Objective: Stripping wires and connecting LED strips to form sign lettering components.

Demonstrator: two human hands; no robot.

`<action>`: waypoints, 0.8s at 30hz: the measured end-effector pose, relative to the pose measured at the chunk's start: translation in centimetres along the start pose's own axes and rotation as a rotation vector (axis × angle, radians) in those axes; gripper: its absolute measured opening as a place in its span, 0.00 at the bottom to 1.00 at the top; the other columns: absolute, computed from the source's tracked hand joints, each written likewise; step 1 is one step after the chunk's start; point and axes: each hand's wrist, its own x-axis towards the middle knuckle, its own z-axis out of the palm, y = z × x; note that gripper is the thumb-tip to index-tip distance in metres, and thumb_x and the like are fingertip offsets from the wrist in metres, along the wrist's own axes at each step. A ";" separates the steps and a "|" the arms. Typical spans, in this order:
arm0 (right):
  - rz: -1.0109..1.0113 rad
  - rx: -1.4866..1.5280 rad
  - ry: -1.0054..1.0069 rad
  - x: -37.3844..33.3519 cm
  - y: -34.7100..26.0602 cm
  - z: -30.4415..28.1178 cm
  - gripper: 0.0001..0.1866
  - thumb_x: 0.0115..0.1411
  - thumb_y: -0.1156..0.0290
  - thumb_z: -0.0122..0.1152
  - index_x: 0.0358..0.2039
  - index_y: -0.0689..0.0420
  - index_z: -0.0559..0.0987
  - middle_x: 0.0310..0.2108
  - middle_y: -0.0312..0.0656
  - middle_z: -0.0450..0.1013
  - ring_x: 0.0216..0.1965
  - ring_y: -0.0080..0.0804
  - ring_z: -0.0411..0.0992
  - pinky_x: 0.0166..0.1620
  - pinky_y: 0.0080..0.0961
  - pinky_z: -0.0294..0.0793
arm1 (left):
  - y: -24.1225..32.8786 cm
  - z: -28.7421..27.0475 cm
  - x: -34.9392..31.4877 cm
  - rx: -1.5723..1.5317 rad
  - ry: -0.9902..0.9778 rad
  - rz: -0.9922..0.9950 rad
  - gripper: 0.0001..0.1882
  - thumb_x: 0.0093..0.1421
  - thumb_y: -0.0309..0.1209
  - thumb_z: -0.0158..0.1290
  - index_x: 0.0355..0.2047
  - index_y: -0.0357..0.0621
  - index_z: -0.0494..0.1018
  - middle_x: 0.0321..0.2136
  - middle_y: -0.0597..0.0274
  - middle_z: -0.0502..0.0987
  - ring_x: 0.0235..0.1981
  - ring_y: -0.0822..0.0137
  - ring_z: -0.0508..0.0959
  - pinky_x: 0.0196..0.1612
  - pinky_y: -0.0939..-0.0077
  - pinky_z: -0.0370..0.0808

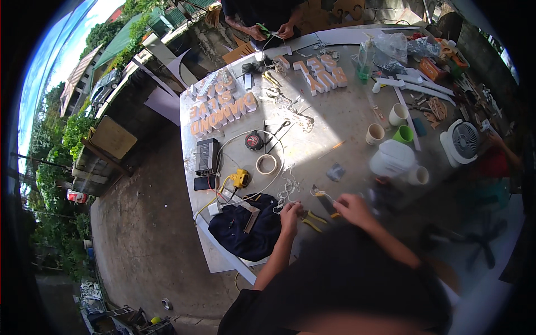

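My left hand [289, 216] is closed in a pinch on thin white wire [287, 195], which lies in a loose tangle beyond its fingertips. To its right, my right hand [353, 209] is also pinched, with a thin pale strand of wire at the fingertips. Between the hands lie pliers with yellow handles [312, 219], and a yellow and black utility knife [325, 202] sits against my right fingers. A dark blue cloth [237, 231] is bunched left of my left hand, with a metal bracket [251, 219] on top.
Raised block letters [223, 109] stand at the table's far left. A tape roll [267, 164], tape measure [254, 140] and power supply [206, 156] lie nearer. Cups [375, 133], a white tub [392, 158] and a small fan [459, 142] stand right. Another person's hands [273, 32] work opposite.
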 end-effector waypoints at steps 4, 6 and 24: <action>0.017 0.059 -0.009 1.1 -0.1 -0.7 0.12 0.54 0.64 0.61 0.27 0.62 0.78 0.22 0.47 0.76 0.25 0.42 0.75 0.31 0.31 0.72 | -0.3 -0.5 -0.9 0.009 0.097 -0.014 0.08 0.57 0.26 0.52 0.37 0.36 0.73 0.26 0.65 0.75 0.24 0.76 0.72 0.30 0.84 0.70; 0.029 0.081 -0.026 1.8 0.0 -1.0 0.12 0.54 0.64 0.61 0.27 0.62 0.78 0.22 0.47 0.76 0.25 0.41 0.75 0.31 0.31 0.72 | -0.4 -0.6 -1.2 0.011 0.109 -0.016 0.08 0.57 0.26 0.52 0.37 0.37 0.72 0.26 0.65 0.74 0.23 0.76 0.72 0.30 0.84 0.70; 0.021 0.300 -0.161 5.3 4.7 -2.5 0.12 0.54 0.63 0.61 0.27 0.61 0.79 0.22 0.47 0.76 0.26 0.43 0.76 0.31 0.33 0.72 | -1.7 2.7 -2.3 0.055 0.296 -0.058 0.09 0.56 0.24 0.52 0.37 0.36 0.73 0.24 0.66 0.74 0.22 0.78 0.70 0.26 0.85 0.64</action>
